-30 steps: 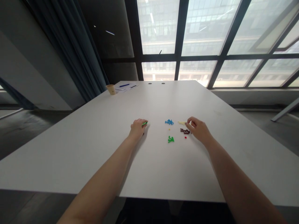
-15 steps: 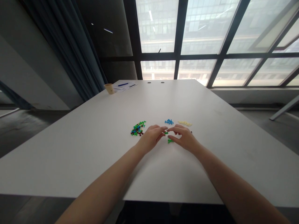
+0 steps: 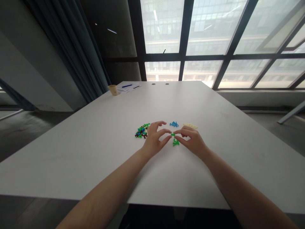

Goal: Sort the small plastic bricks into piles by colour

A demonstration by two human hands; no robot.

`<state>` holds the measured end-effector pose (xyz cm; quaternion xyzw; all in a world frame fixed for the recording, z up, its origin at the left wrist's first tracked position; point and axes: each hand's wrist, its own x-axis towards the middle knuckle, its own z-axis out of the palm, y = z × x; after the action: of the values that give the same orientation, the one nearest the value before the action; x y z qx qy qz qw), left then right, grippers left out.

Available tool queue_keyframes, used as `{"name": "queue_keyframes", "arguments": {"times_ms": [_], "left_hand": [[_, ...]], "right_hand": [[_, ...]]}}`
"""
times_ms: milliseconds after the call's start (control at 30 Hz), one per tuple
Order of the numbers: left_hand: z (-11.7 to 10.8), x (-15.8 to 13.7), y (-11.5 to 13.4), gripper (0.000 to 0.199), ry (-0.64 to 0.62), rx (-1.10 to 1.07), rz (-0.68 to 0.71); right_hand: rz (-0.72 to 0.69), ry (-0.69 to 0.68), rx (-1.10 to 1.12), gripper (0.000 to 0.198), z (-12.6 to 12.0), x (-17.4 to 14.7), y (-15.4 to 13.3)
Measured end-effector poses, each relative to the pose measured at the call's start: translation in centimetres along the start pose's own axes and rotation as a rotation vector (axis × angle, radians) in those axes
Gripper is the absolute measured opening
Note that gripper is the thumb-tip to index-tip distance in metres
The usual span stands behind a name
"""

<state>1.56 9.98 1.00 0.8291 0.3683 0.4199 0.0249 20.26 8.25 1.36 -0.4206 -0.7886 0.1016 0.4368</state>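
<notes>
My left hand and my right hand meet fingertip to fingertip over the white table. Between them sits a small green brick, pinched by my right thumb and forefinger with my left fingertips touching it. Just below lies a little pile of green bricks. A mixed heap of green, blue and dark bricks lies left of my left hand. Blue bricks and pale yellow bricks lie beyond my hands.
A paper cup stands at the far left corner beside papers with a blue pen. Large windows and a dark curtain stand behind the table.
My left hand left the mixed heap and came right; my right hand came left from the dark bricks. Both now meet on one green brick, and the left fingers have spread.
</notes>
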Motion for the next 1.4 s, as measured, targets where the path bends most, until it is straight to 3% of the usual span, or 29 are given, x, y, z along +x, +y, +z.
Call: {"name": "queue_keyframes", "arguments": {"times_ms": [400,500,667,800,967,1133,1300,1400], "left_hand": [[-0.1,-0.1,0.1,0.013,-0.074,0.019,-0.028],[0.1,-0.1,-0.3,0.018,-0.124,0.040,-0.073],[0.5,0.0,-1.7,0.021,-0.102,0.092,-0.191],[0.7,0.0,-2.1,0.020,-0.108,0.068,-0.211],[0.6,0.1,-1.6,0.016,-0.101,0.004,-0.171],[-0.1,0.6,-2.0,0.014,0.013,0.006,-0.190],[-1.9,1.3,-5.7,0.017,0.249,0.092,-0.409],[-2.2,1.1,-8.1,0.020,0.222,0.192,-0.574]], "right_hand": [[0.059,-0.047,-0.038,0.014,0.2,-0.1,-0.2],[0.156,-0.156,-0.119,0.014,0.0,-0.2,0.5],[0.276,-0.431,-0.208,0.010,-0.4,-0.9,2.1],[0.313,-0.528,-0.199,0.010,-0.2,-1.1,2.4],[0.307,-0.486,-0.232,0.010,0.0,-0.9,1.7],[0.252,-0.457,-0.220,0.008,0.0,-1.1,1.8],[0.250,-0.463,-0.216,0.011,0.0,-1.1,1.8],[0.251,-0.405,-0.206,0.015,-0.5,-0.7,1.4]]}}
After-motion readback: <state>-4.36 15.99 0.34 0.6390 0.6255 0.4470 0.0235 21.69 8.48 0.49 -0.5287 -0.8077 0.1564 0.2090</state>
